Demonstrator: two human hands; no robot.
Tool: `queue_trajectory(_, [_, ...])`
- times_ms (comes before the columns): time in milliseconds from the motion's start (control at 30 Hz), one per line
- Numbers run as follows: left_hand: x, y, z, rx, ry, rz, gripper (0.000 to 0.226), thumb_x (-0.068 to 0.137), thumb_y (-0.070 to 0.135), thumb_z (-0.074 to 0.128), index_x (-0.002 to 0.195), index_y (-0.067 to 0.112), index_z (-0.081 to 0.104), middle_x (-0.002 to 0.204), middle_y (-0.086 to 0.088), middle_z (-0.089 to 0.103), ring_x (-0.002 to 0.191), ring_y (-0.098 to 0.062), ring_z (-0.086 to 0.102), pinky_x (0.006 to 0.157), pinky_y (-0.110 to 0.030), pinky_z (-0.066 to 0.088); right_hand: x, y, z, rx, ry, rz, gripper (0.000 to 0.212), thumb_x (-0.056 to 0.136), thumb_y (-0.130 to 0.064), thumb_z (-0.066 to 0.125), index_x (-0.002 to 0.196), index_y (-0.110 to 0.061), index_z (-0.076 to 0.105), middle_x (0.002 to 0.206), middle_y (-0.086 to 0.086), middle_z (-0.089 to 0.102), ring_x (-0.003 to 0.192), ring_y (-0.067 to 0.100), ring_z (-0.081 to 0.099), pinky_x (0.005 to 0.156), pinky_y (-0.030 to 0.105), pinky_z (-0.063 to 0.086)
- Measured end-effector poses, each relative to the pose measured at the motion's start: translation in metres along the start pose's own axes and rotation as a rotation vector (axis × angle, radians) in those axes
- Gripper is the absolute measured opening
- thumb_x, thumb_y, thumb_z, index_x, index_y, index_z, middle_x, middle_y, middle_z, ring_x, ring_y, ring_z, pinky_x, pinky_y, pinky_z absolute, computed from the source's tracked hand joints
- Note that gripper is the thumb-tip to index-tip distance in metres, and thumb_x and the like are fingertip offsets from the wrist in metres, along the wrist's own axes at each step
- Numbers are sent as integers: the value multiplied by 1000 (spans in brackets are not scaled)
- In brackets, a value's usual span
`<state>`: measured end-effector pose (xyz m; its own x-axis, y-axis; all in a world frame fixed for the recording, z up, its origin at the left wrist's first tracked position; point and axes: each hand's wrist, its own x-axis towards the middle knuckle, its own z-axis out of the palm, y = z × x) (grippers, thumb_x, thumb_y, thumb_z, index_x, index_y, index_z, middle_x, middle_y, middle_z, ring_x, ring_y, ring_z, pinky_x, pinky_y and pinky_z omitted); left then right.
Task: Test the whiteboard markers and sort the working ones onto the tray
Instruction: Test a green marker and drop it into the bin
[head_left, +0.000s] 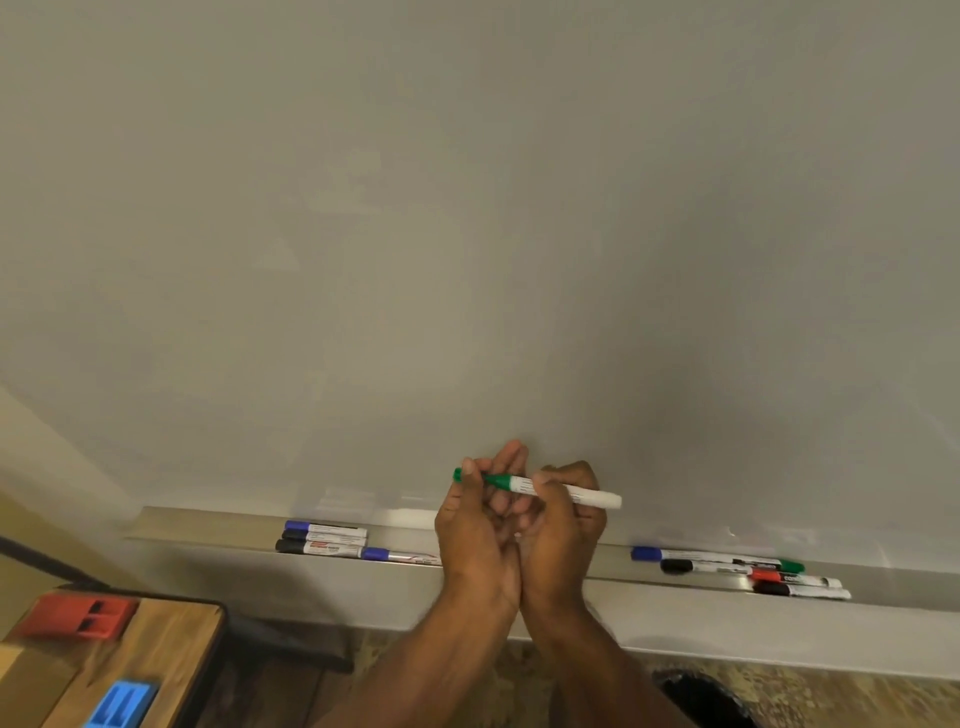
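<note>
Blank pale whiteboard (467, 208) ahead, metal ledge tray (597, 597) below with marker groups at both ends; green-capped white marker (540, 486) level above it, left hand (475, 525) pinching cap, right hand (563, 514) gripping barrel; uncapping likely, next a test stroke

Glossy whiteboard (467, 208); brushed-metal tray (218, 530); wood-grain table (171, 654).

Red eraser (78, 617), blue eraser (120, 705) on wooden table (171, 660)
</note>
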<state>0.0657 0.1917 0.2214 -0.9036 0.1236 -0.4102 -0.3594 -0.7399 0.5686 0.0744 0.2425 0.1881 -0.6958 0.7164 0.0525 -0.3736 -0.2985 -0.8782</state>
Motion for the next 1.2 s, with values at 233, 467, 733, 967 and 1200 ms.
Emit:
queue_trajectory(233, [13, 18, 3, 58, -143, 154, 31, 108, 26, 35, 90, 11, 54, 114, -22, 72, 108, -37, 70, 104, -50, 49, 23, -21, 7, 198, -43, -18, 18, 81, -23, 68, 80, -12, 54, 64, 11, 47, 52, 20, 48, 53, 33, 44])
queue_trajectory(467, [20, 68, 30, 357, -350, 466, 26, 103, 29, 40, 103, 6, 53, 116, -18, 68, 87, -43, 70, 79, -51, 60, 43, -88, 28, 139, -275, -241, 10, 93, -12, 56, 97, -17, 64, 66, 10, 61, 52, 21, 57, 42, 27, 50])
queue_trajectory(733, [3, 129, 90, 604, -477, 1012, 33, 95, 30, 58, 80, 2, 66, 77, -8, 70, 79, -28, 70, 74, -38, 59, 59, -180, 85, 44, -445, -642, 10, 91, -9, 63, 98, -11, 70, 83, 15, 71, 64, 30, 67, 46, 33, 54])
queue_trajectory(967, [2, 204, 159, 923, -562, 1863, 23, 99, 18, 53, 93, 6, 71, 103, -9, 72, 120, -27, 61, 100, -48, 46, 74, -261, 136, -69, -483, -997, 17, 99, -5, 53, 109, -8, 67, 92, 15, 74, 75, 34, 73, 50, 40, 58])
queue_trajectory(1200, [-11, 275, 218, 1209, -410, 2314, 39, 102, 20, 51, 136, 2, 58, 149, -13, 51, 148, -34, 33, 117, -61, 25, 95, -343, 175, -170, -530, -1301, 13, 99, -3, 59, 110, -5, 64, 98, 14, 72, 77, 29, 74, 52, 42, 59])
